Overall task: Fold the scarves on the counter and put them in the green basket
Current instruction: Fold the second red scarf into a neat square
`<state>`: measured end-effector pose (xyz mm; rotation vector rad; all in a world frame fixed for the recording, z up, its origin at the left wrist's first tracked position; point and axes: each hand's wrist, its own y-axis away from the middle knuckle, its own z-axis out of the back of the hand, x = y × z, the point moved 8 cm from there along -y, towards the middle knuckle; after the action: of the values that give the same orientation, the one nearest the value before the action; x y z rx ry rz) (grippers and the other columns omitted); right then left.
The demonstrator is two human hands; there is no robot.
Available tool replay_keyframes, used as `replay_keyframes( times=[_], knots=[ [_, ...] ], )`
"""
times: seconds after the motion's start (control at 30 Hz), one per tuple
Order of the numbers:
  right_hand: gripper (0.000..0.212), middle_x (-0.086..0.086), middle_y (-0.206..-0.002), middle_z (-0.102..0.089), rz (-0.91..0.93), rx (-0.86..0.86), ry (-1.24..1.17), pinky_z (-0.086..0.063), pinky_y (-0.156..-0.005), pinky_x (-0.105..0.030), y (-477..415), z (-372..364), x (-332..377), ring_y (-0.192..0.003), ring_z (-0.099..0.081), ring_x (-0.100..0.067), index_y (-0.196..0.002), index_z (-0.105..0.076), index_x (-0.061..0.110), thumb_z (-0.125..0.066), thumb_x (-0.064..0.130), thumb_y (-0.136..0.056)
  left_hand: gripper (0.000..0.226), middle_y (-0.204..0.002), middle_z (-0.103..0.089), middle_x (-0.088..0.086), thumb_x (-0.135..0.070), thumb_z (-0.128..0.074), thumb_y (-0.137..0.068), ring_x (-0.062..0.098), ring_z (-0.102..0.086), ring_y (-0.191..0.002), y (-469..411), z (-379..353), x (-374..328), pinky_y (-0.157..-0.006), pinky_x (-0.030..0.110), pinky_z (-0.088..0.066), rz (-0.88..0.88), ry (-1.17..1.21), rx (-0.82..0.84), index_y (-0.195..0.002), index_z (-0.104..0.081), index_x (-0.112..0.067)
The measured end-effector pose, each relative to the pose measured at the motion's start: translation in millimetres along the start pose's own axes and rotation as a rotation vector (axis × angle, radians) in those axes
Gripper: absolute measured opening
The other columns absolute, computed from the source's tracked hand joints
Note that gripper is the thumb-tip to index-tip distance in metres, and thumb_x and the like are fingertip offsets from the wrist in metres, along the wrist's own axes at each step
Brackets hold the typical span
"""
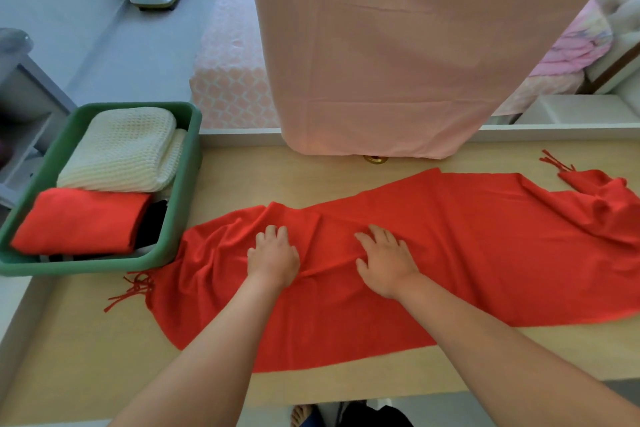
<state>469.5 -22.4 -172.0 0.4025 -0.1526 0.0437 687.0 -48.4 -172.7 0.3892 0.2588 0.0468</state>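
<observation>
A long red scarf [467,246] with fringed ends lies spread across the wooden counter [86,340], wrinkled at its left and right ends. My left hand [273,256] rests flat on the cloth near its middle, fingers slightly bent. My right hand [386,260] presses on the cloth just to the right, fingers spread. The green basket [180,211] stands at the counter's left. It holds a folded cream knitted scarf [128,149] at the back and a folded red scarf [79,222] at the front, with something dark beneath.
A pink cloth [398,62] hangs down over the counter's back edge, with a small gold ring-shaped thing [375,159] under its hem. A bed with pink bedding lies behind. A grey cabinet [20,107] stands at the far left.
</observation>
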Motion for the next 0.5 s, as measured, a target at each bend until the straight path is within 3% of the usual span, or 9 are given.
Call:
replay_keyframes(
  times=[0.07, 0.17, 0.23, 0.3, 0.4, 0.47, 0.5],
  knots=[
    [0.066, -0.004, -0.166, -0.003, 0.015, 0.084, -0.022, -0.017, -0.120, -0.053, -13, -9, -1, -0.153, -0.004, -0.024, -0.157, -0.014, 0.033, -0.040, 0.047, -0.098, 0.062, -0.160, -0.014, 0.008, -0.047, -0.032, -0.100, 0.033, -0.017, -0.144, -10, -14, 16, -0.109, 0.058, -0.028, 0.101, -0.033, 0.123, -0.155, -0.014, -0.026],
    [0.069, 0.000, -0.166, 0.013, -0.048, 0.150, -0.025, -0.012, -0.119, -0.059, -30, -17, -18, -0.153, 0.008, -0.021, -0.158, -0.002, 0.034, -0.036, 0.051, -0.100, 0.071, -0.164, 0.003, 0.008, -0.062, -0.023, -0.097, 0.038, 0.000, -0.149, -25, -14, 46, -0.112, 0.067, -0.014, 0.258, -0.065, 0.154, -0.155, 0.007, -0.033],
    [0.071, 0.002, -0.165, 0.016, -0.045, 0.143, -0.013, -0.011, -0.119, -0.061, -42, -16, -22, -0.152, 0.011, -0.020, -0.158, 0.000, 0.035, -0.037, 0.051, -0.100, 0.077, -0.164, 0.009, 0.011, -0.065, -0.023, -0.096, 0.039, 0.006, -0.149, -35, -10, 56, -0.114, 0.065, -0.006, 0.317, -0.103, 0.139, -0.155, 0.011, -0.029],
    [0.071, 0.001, -0.166, 0.014, -0.011, 0.115, -0.016, -0.011, -0.119, -0.060, -50, -13, -16, -0.153, 0.009, -0.021, -0.158, -0.003, 0.035, -0.039, 0.051, -0.099, 0.081, -0.163, 0.002, 0.018, -0.064, -0.029, -0.095, 0.040, -0.003, -0.148, -42, -1, 55, -0.115, 0.057, -0.010, 0.347, -0.178, 0.040, -0.157, 0.001, -0.021],
    [0.070, -0.001, -0.167, 0.005, 0.051, 0.057, -0.028, -0.014, -0.120, -0.055, -55, -11, -1, -0.153, 0.003, -0.023, -0.157, -0.009, 0.036, -0.043, 0.049, -0.097, 0.071, -0.157, -0.026, 0.017, -0.054, -0.047, -0.092, 0.035, -0.029, -0.138, -46, 17, 22, -0.106, 0.047, -0.029, 0.130, -0.127, -0.243, -0.149, -0.034, -0.014],
    [0.073, 0.000, -0.167, 0.005, 0.102, 0.059, -0.038, -0.014, -0.121, -0.053, -52, -13, 8, -0.153, 0.002, -0.022, -0.157, -0.008, 0.036, -0.046, 0.046, -0.096, 0.069, -0.158, -0.025, 0.008, -0.055, -0.050, -0.089, 0.031, -0.027, -0.139, -46, 5, -7, -0.105, 0.045, -0.032, -0.130, -0.119, -0.187, -0.149, -0.034, -0.025],
    [0.074, 0.001, -0.167, 0.006, 0.131, 0.066, -0.053, -0.014, -0.121, -0.051, -50, -13, 10, -0.153, 0.002, -0.020, -0.158, -0.006, 0.036, -0.047, 0.044, -0.096, 0.073, -0.160, -0.019, 0.005, -0.058, -0.050, -0.088, 0.030, -0.020, -0.144, -45, -4, -15, -0.108, 0.046, -0.030, -0.176, -0.147, -0.102, -0.151, -0.027, -0.030]
  ],
)
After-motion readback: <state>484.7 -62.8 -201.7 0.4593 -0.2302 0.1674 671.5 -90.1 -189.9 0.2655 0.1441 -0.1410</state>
